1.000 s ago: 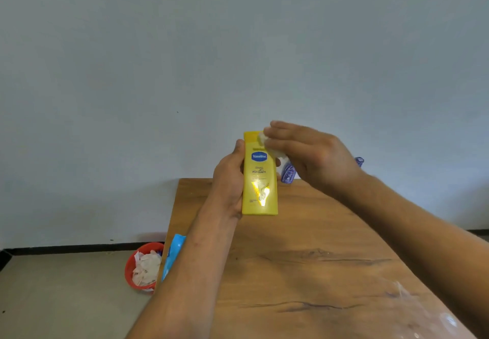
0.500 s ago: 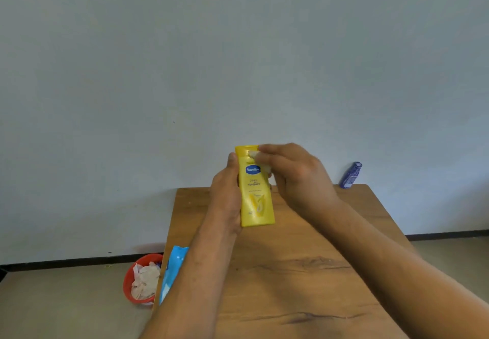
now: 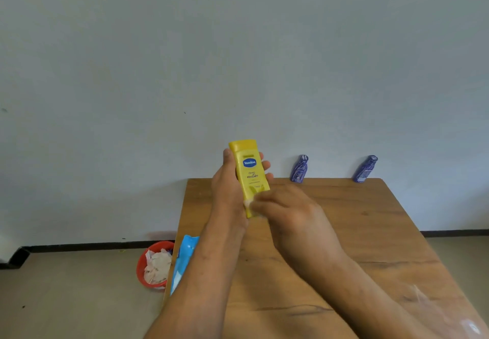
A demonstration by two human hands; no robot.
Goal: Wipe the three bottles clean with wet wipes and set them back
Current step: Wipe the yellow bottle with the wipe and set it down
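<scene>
Fingers (image 3: 264,165) of left hand (image 3: 227,187) wrapped around upright yellow bottle (image 3: 250,174), right hand (image 3: 288,211) pinching wipe (image 3: 248,202) against its base.

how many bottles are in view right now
3: a yellow bottle held in the left hand, and two blue bottles at the table's far edge by the wall.

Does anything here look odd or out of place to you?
Little stands out. The blue wipes pack overhangs the table's left edge and might slip off. A red bin of used wipes sits on the floor below.
</scene>
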